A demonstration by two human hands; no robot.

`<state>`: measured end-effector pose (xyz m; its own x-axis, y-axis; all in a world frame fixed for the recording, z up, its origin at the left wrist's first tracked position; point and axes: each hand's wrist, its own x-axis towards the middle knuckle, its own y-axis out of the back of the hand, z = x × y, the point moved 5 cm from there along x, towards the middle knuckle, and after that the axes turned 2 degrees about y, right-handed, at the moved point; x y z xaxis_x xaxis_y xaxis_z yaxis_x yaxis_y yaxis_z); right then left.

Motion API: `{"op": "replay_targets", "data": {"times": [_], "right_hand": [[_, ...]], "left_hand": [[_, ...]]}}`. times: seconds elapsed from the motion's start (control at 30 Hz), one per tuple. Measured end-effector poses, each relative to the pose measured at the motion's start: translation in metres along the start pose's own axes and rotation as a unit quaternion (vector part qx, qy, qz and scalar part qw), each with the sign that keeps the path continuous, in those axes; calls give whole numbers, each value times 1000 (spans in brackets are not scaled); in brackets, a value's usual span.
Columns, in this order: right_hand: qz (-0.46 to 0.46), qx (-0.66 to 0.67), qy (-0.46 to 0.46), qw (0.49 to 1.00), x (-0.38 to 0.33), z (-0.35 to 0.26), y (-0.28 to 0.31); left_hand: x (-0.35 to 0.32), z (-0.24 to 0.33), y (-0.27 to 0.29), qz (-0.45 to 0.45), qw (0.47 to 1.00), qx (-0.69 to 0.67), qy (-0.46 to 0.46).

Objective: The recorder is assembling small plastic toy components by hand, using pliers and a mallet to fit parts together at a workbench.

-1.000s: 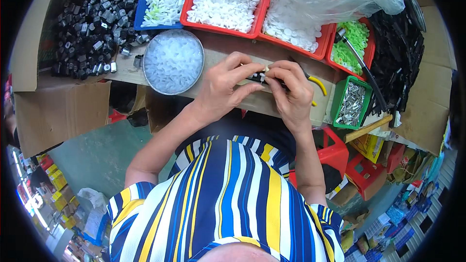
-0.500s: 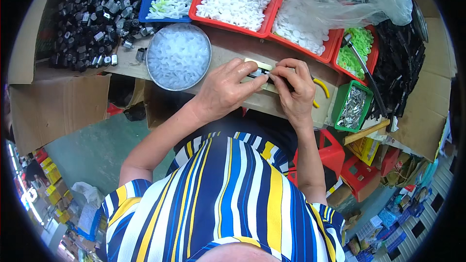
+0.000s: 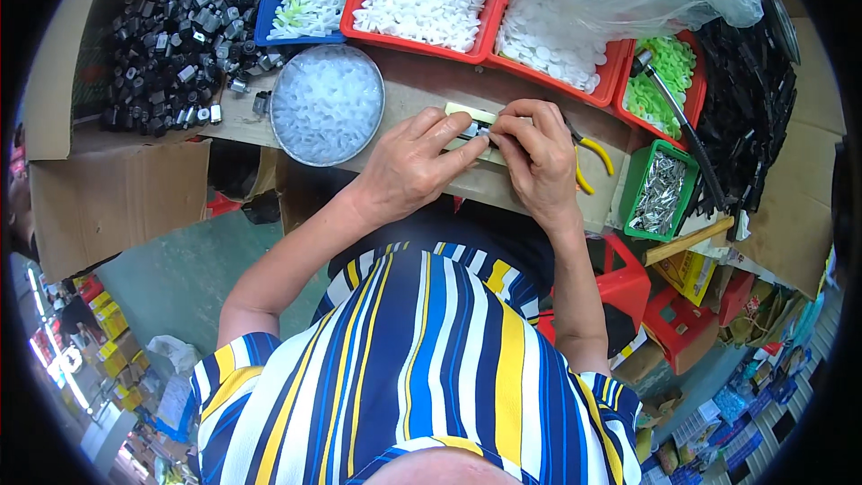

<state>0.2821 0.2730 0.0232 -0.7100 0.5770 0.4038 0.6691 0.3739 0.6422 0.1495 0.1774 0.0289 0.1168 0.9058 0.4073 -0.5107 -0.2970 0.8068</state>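
Observation:
On the bench edge in front of me sits a cream-coloured block [image 3: 471, 113], partly covered by my fingers. A small silver and dark part [image 3: 473, 130] lies against it. My left hand [image 3: 416, 162] is closed, with thumb and forefinger gripping this part from the left. From the other side, my right hand [image 3: 540, 160] pinches at the part's right end; whatever tiny thing is between its fingertips is hidden. Just right of my right hand lie pliers with yellow handles [image 3: 597, 154], their head partly behind the hand.
A round bowl [image 3: 381, 101] of translucent pieces stands left, beside piled small motors [image 3: 184, 45]. Blue [image 3: 262, 29] and red trays [image 3: 467, 56] of plastic parts line the back. Rightward are a green bin [image 3: 660, 235] of metal pins, a hammer-like tool [image 3: 678, 117] and black strips [image 3: 745, 99].
My right hand has shifted slightly left, and more of the pliers shows beside it. Both hands stay at the block. The whole view has turned a little.

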Motion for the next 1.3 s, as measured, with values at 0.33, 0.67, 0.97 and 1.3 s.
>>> {"op": "replay_targets", "data": {"times": [0.33,0.67,0.97,1.3], "right_hand": [[28,-42,-35,998,-4,-6,19],[128,-284,-223,924,-75,42,150],[90,-314,-246,913,-77,48,152],[249,-79,-236,936,-68,31,138]], "left_hand": [[5,0,0,-3,1000,9,-15],[57,-7,14,29,998,-42,-21],[141,-17,-33,-16,999,-20,-38],[152,-22,-42,-19,998,15,-57]]}}
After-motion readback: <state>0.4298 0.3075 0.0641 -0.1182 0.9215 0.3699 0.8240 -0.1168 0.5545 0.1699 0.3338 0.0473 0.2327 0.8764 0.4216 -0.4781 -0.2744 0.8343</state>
